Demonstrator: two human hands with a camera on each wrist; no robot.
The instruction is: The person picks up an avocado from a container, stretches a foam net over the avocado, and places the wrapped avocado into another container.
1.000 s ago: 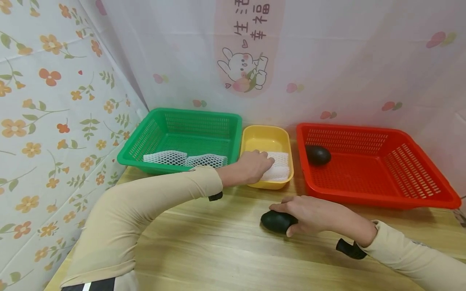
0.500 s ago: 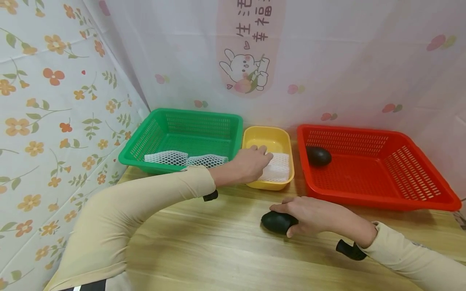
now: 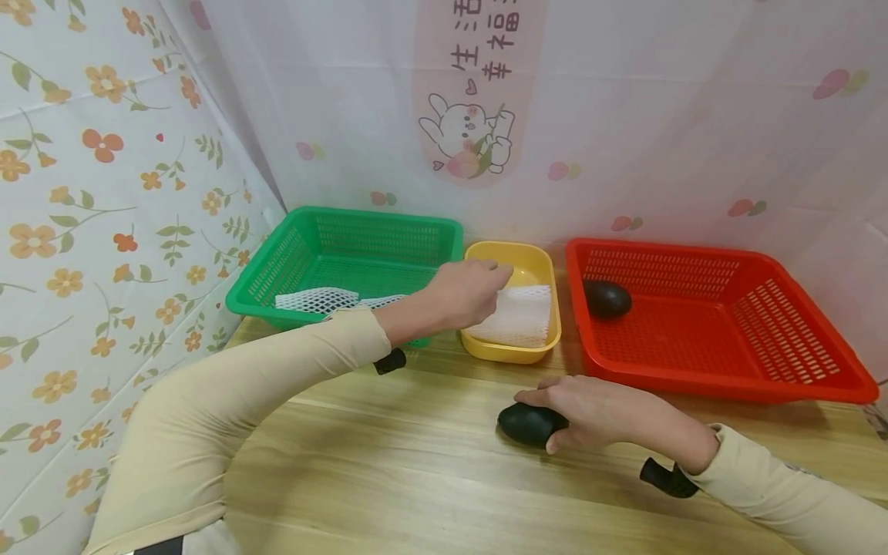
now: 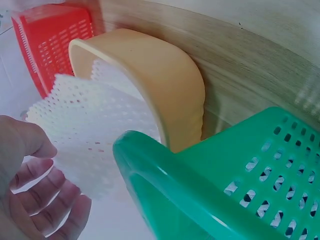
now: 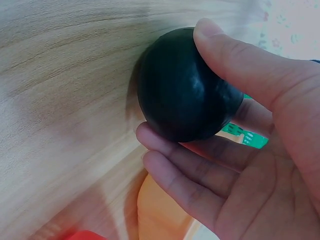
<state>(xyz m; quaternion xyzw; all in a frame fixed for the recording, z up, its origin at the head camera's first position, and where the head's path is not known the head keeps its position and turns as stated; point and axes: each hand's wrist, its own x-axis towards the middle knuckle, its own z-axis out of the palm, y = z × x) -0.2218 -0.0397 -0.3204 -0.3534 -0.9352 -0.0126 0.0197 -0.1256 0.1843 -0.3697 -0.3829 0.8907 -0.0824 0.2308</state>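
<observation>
My left hand is over the left side of the yellow bin. Seen from the left wrist, thumb and forefinger of that hand pinch the edge of a white foam net, which rises partly out of the bin. Another white net layer lies behind it. On the wooden table, my right hand grips a dark green, egg-shaped fruit. In the right wrist view its thumb lies on one side of the fruit and its fingers on the other.
A green basket with white foam nets stands left of the yellow bin. To its right is a red basket holding a dark fruit. A printed cloth hangs behind.
My left hand has drawn back slightly up and to the left, and the foam net in the yellow bin has lifted and spread. The right hand and its fruit have stayed in place.
</observation>
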